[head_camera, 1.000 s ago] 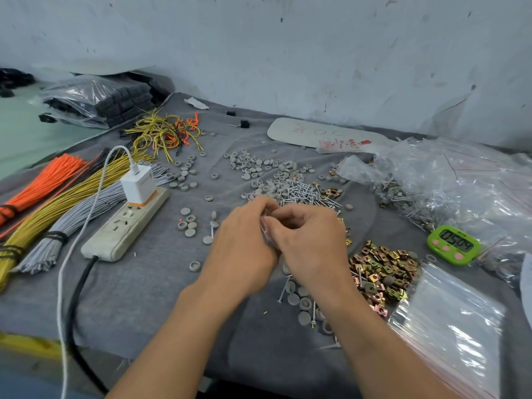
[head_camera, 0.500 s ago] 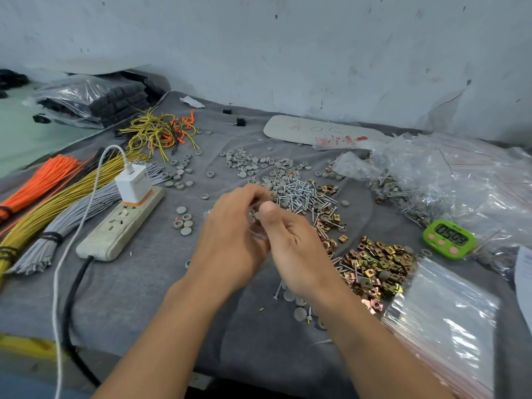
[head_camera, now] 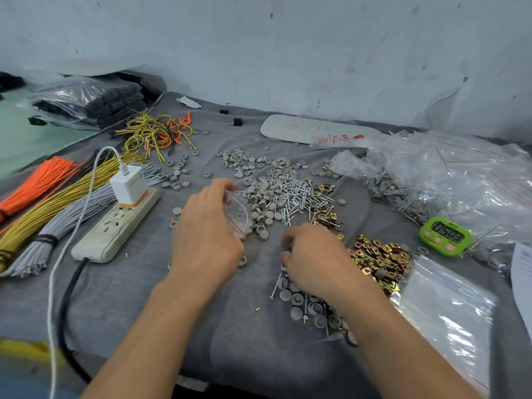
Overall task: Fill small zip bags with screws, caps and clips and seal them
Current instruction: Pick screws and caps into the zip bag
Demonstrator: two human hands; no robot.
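Left hand: the left hand [head_camera: 207,231] holds the small zip bag [head_camera: 241,216] alone, thumb and fingers clamped on its left edge, the bag lifted just above the cloth.
Right hand: the right hand [head_camera: 313,254] is at 4 o'clock from the bag and well clear of it. Its fingers curl down toward the cloth with the tips hidden, so I cannot tell whether they grip anything.
Zip bag: clear with a red line, at the near-left edge of the grey caps [head_camera: 259,203]. It looks empty, though the plastic is too small and glossy to be sure.
Change: 1 s ago and 0.5 s ago both hands met at the bag, the right fingers working its edge. The right hand has now let go and dropped toward the near scatter of caps and screws [head_camera: 299,300] at 5 o'clock.
Meaning: the opening step looks finished and filling is about to start. This is probably the 1st pick for this bag.
Supplies: screws [head_camera: 296,197] are heaped at 1 o'clock from the bag and brass clips [head_camera: 377,260] at 4 o'clock, just beside the right hand.
Next need: the left hand has to keep the mouth spread while the right brings parts across.
Risk: thin plastic may fall shut, and screws could snag the lip.
Timer: the green timer [head_camera: 444,236] at 3 o'clock reads 05:03.
Spare bags: a stack of empty bags [head_camera: 443,312] lies at 5 o'clock.
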